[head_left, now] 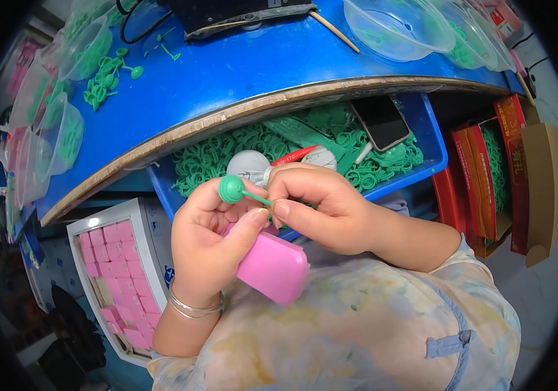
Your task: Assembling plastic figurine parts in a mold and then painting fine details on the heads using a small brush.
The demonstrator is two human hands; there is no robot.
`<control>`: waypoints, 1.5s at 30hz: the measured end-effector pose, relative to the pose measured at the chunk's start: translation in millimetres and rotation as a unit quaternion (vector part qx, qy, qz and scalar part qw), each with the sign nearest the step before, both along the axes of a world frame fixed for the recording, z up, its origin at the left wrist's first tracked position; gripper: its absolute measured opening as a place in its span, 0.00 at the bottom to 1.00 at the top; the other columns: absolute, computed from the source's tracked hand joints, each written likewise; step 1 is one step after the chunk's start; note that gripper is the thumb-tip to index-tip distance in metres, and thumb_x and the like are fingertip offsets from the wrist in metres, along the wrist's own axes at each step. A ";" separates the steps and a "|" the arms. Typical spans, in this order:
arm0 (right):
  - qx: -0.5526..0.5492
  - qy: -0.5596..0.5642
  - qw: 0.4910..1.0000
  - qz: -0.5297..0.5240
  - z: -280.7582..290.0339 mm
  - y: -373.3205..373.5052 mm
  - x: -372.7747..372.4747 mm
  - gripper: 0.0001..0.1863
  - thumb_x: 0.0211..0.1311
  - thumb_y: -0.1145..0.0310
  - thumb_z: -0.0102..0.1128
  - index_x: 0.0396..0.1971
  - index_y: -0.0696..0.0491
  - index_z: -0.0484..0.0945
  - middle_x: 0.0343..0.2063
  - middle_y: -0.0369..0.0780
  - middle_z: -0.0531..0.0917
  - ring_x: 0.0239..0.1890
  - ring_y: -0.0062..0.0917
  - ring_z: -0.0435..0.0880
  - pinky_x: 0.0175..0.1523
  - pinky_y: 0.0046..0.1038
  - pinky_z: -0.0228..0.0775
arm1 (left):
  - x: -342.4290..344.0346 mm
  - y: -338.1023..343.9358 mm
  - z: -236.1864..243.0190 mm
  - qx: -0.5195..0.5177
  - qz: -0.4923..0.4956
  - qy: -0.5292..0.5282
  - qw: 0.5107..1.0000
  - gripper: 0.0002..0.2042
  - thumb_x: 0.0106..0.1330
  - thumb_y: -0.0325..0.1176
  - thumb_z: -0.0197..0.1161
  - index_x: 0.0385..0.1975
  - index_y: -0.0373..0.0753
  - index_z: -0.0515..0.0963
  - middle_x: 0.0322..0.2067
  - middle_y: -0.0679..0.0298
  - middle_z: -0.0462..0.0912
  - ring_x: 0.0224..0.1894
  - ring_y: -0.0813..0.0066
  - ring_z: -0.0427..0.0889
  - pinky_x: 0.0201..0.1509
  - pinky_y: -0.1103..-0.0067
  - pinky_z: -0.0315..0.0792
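Observation:
My left hand (204, 228) is curled around a pink block (277, 267) that sticks out below its thumb. A green piece with a round textured head and a thin stem (231, 189) lies across the fingers of that hand. The thumb and fingers of my right hand (324, 205) pinch the far end of this stem. Both hands meet above the near edge of a blue bin (436, 153) heaped with green ring-shaped pieces (210, 153). Behind the hands, a pale grey rounded thing (248, 164) and a red and white object (297, 156) are partly hidden.
A dark phone (381, 122) rests on the bin's right side. The blue table's wooden edge (227, 114) curves above it. Clear tubs (399, 29) and loose green pieces (106, 78) stand on top. At left is a white-framed box (145, 228) of pink blocks; at right, red cartons (481, 176).

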State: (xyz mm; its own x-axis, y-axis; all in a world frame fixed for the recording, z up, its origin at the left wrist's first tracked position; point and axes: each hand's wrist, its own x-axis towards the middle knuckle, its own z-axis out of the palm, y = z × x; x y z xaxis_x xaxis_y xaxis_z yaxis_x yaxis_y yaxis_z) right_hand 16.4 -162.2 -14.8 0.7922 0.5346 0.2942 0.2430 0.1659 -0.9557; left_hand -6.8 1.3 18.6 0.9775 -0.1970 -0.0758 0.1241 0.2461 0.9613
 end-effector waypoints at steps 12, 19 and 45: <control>0.006 0.278 0.960 0.027 1.4 5.8 5.1 0.11 0.54 0.73 0.45 0.13 0.55 0.65 0.13 0.27 0.64 0.19 0.09 0.60 0.22 0.18 0.53 | 3.3 6.6 -0.5 0.424 0.010 -0.438 0.792 0.10 0.44 0.20 0.60 0.28 0.35 0.73 0.22 0.58 0.75 0.23 0.64 0.73 0.26 0.76 0.66; 0.145 0.208 0.967 0.013 -16.2 17.0 5.9 0.16 0.62 0.54 0.46 0.34 0.53 0.69 0.31 0.33 0.71 0.31 0.14 0.68 0.34 0.18 0.63 | -0.8 3.5 3.5 0.065 0.042 -0.094 0.993 0.07 0.53 0.18 0.56 0.30 0.34 0.69 0.26 0.65 0.73 0.29 0.81 0.73 0.33 0.84 0.69; 0.108 0.206 0.971 -0.047 -20.5 25.3 2.4 0.16 0.67 0.60 0.35 0.40 0.58 0.66 0.25 0.41 0.75 0.24 0.21 0.76 0.28 0.18 0.68 | 9.0 18.4 14.9 0.539 -0.149 -0.296 0.774 0.40 0.37 0.43 0.71 0.52 0.33 0.60 0.51 0.48 0.62 0.52 0.49 0.63 0.53 0.65 0.59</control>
State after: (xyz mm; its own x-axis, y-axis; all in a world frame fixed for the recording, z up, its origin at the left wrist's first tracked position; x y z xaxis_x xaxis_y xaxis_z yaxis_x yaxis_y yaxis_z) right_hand 18.7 -136.9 -35.3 0.9092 0.4147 0.0386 -0.1292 0.3689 -0.9204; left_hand 2.2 19.7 33.5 0.8270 -0.5550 0.0901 -0.5200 -0.6941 0.4977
